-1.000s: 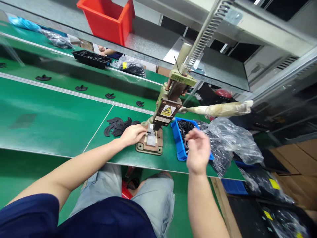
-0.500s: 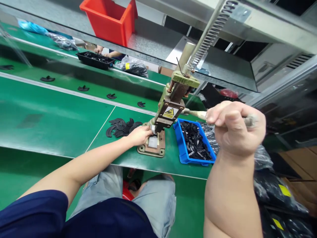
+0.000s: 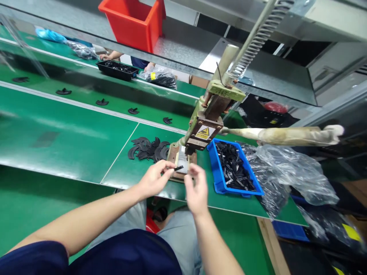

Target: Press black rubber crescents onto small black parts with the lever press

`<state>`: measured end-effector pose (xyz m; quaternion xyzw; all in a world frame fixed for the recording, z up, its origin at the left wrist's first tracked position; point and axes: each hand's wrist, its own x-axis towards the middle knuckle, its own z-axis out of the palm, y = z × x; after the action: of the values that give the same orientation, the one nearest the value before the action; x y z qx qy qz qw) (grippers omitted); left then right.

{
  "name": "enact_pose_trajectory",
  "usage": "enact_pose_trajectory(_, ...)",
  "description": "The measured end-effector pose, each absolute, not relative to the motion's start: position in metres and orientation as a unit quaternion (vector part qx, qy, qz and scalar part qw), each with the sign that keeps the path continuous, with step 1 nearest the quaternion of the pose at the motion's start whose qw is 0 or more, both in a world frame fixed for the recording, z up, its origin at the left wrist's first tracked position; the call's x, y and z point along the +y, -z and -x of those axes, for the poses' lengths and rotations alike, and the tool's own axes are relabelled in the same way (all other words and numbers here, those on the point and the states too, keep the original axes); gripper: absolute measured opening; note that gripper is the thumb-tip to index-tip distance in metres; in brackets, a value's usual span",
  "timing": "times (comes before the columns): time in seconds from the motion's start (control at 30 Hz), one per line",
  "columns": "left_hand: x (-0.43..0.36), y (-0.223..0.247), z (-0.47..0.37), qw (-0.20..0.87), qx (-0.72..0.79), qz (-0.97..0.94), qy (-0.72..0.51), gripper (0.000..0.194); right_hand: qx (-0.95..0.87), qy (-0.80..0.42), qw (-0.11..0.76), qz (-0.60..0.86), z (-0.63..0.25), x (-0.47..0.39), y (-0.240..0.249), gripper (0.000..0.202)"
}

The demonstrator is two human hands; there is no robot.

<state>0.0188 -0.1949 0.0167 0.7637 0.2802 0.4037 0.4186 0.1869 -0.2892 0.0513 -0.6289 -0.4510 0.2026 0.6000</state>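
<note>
Between the thumb and fingers of my left hand point(image 3: 157, 176) is a small black plastic piece point(image 3: 179, 168). It is held just in front of the base of a hand press point(image 3: 204, 128). My right hand point(image 3: 196, 187) is close by on the right, slightly blurred, thumb and fingers apart, with nothing visible in it. The press lever point(image 3: 286, 135), wrapped in pale material, sticks out to the right with no hand on it. A pile of curved black parts point(image 3: 147, 148) lies left of the press. On its right stands a blue bin point(image 3: 219, 179) full of thin black pieces.
Clear plastic bags point(image 3: 298, 172) lie right of the blue bin. Several black parts sit in a row on the green belt point(image 3: 114, 109) behind. A red bin point(image 3: 134, 28) stands on the overhead shelf. A co-worker's hands are near a black tray point(image 3: 117, 71).
My right hand has let go of the lever and come down beside my left hand. My left hand has drawn back from under the press with the small black piece.
</note>
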Motion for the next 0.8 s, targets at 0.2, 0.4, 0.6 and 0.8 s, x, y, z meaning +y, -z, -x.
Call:
enact_pose_trajectory(0.2,-0.219,-0.029,-0.012,0.421,0.198,-0.798,-0.383,0.025,-0.363,-0.403,0.613,0.575,-0.149,-0.301,-0.011,0.031)
enact_pose_trajectory(0.4,-0.18,-0.065,0.006,0.383,-0.013,-0.883,-0.272,0.041,-0.355,-0.635,0.503,0.467,-0.168,-0.313,-0.023,0.045)
enact_pose_trajectory(0.6,-0.173,-0.076,0.005,0.389,-0.055,-0.892,-0.225,0.031,-0.325,-0.702,0.479,0.415,-0.169,-0.318,-0.032,0.048)
enact_pose_trajectory(0.8,-0.168,-0.066,-0.002,0.442,-0.015,-0.859,-0.258,0.023,-0.3,-0.687,0.503,0.431,-0.175,-0.313,-0.045,0.051)
